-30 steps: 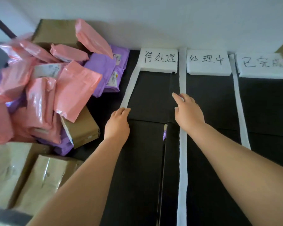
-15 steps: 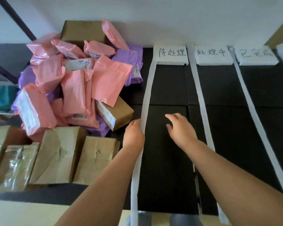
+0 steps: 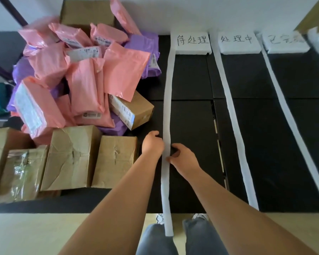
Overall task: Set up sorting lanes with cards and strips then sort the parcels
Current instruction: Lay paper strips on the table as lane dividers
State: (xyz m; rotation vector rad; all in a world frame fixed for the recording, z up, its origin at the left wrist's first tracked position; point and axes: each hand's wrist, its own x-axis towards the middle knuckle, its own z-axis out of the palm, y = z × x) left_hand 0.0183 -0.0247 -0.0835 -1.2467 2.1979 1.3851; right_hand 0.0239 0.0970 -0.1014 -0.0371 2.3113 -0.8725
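Lane setup is in hand, sorting not yet started. The left strip (image 3: pixel 168 111) runs far to near on the black mat (image 3: pixel 191 80), its near end past the mat edge. The right hand (image 3: pixel 185 158) pinches its right edge. The left hand (image 3: pixel 152 145) is curled against its left edge, grip can't tell. The cards (image 3: pixel 192 42) sit at the far end, the other strips (image 3: pixel 230 111) to the right. The parcels (image 3: pixel 92 85) are piled left, none in lanes. Next, probably: straighten the wobble at the hands, release, then pick parcels.

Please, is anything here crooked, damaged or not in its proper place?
The leftmost strip bends a little near the right hand, which pinches it, and its near end runs past the black mat onto the pale floor. The cardboard boxes at the near left are crumpled and dented.
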